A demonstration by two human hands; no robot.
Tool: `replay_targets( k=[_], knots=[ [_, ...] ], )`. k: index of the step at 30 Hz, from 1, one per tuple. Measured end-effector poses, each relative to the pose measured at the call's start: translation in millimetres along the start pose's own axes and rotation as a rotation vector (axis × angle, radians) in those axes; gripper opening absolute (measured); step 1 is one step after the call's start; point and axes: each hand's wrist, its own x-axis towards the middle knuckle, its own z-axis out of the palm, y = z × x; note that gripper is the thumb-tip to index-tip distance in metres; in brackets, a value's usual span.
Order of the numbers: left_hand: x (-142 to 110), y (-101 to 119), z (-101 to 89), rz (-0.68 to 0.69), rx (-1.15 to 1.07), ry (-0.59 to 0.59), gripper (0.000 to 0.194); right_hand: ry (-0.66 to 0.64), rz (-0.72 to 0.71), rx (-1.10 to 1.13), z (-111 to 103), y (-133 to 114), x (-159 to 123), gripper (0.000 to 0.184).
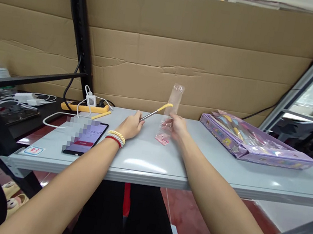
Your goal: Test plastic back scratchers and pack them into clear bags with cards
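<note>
My left hand (130, 126) is closed around the lower end of a thin silver rod with a yellow tip (162, 107). The rod slants up to the right, and its tip overlaps a clear plastic sleeve (175, 98) in my view; I cannot tell if they touch. Pinched in my right hand (177, 126), the sleeve stands nearly upright, with pink and white print at its lower end. Both hands are just above the light grey table (144, 154). A short yellow stick (101, 115) lies at the back left, beside the power strip.
Left of my left hand lies a phone (86, 139) with a lit screen. Behind it are a yellow power strip (85, 107) and a white charger with cable. An open purple box (256, 144) with packaged items stands at the right. Cardboard (207, 58) lines the back.
</note>
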Motion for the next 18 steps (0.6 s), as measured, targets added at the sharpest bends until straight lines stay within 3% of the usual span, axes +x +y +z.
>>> replay_targets(
  k=[4, 7, 10, 12, 14, 18],
  knots=[
    [-1.6, 0.0, -0.7, 0.016, -0.055, 0.002, 0.019, -0.042, -0.009, -0.155, 0.2, 5.4, -3.7, 0.011],
    [-3.9, 0.7, -1.3, 0.043, -0.094, -0.008, 0.023, -0.133, -0.061, -0.569, 6.2, 11.5, -10.5, 0.017],
    [-6.4, 3.1, -2.7, 0.039, -0.116, -0.018, 0.032, -0.021, -0.243, -0.888, 10.3, 13.1, -17.3, 0.032],
    [-7.5, 6.2, -5.4, 0.044, -0.143, -0.019, 0.036, 0.02, -0.435, -0.818, 9.2, 8.6, -20.7, 0.047],
    [-8.8, 10.3, -10.3, 0.071, -0.171, -0.011, 0.038, -0.085, -0.574, -0.58, 5.7, 0.1, -24.8, 0.056],
    [-17.2, 22.3, -25.0, 0.11, -0.138, -0.072, 0.036, -0.272, -0.582, -0.15, -0.5, -17.0, -43.6, 0.052]
  ],
)
